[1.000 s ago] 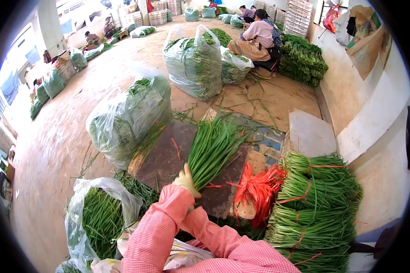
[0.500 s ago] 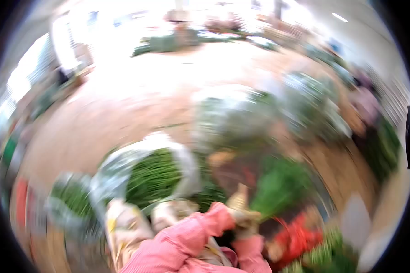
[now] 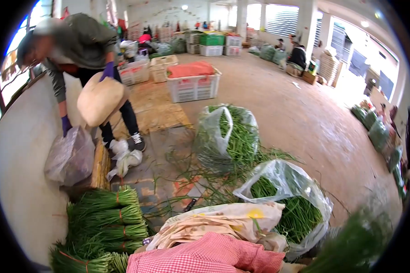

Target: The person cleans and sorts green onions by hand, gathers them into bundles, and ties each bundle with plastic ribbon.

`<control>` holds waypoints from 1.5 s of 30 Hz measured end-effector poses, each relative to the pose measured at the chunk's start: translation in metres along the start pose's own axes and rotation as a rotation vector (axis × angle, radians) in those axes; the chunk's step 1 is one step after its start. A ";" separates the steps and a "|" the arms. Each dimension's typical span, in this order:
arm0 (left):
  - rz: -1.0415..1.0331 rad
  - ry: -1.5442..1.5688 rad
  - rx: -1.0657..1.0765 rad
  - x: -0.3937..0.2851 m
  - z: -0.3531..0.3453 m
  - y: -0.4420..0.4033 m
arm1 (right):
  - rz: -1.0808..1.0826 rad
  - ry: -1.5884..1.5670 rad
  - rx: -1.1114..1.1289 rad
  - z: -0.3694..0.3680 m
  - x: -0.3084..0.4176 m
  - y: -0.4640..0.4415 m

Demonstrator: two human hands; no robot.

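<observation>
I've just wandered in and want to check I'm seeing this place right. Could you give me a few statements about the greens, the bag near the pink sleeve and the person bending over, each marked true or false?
1. The stacked green bundles at the lower left have red ties. True.
2. The bending person wears orange gloves. False: the gloves are purple.
3. The open plastic bag near the pink checked sleeve is empty. False: it holds green stalks.
4. The greens at the lower right look blurred. True.
5. A blue cover lies on the white crate. False: the cover is red.
</observation>
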State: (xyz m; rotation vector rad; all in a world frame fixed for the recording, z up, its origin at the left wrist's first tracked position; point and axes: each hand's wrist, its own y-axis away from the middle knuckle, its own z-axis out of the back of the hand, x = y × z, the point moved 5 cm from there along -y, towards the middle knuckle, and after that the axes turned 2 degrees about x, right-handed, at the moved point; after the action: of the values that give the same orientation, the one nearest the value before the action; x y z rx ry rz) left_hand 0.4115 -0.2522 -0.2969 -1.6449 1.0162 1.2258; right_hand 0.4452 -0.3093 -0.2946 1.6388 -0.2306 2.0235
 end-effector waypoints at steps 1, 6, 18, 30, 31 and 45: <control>-0.015 0.012 -0.061 0.000 0.013 0.001 | 0.014 0.025 0.056 -0.007 0.002 -0.009; -0.077 0.218 -0.175 -0.010 0.081 0.025 | 0.061 0.088 0.224 -0.033 0.010 -0.037; -0.070 0.340 -0.102 -0.087 0.192 0.077 | 0.098 -0.146 0.373 -0.162 0.090 -0.052; 0.072 0.426 -0.046 -0.090 0.240 0.117 | 0.321 0.808 0.502 -0.183 0.127 -0.049; 0.086 0.425 -0.048 -0.089 0.239 0.118 | 0.335 0.683 0.601 -0.178 0.145 -0.045; 0.321 0.724 0.018 -0.057 0.208 0.151 | 0.732 0.229 -0.209 -0.130 0.179 -0.061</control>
State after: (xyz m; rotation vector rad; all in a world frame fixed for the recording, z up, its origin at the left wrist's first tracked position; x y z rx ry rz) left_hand 0.1959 -0.1006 -0.3015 -2.0150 1.7783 0.7970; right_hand 0.3400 -0.1484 -0.1692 1.2761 -1.0420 2.5688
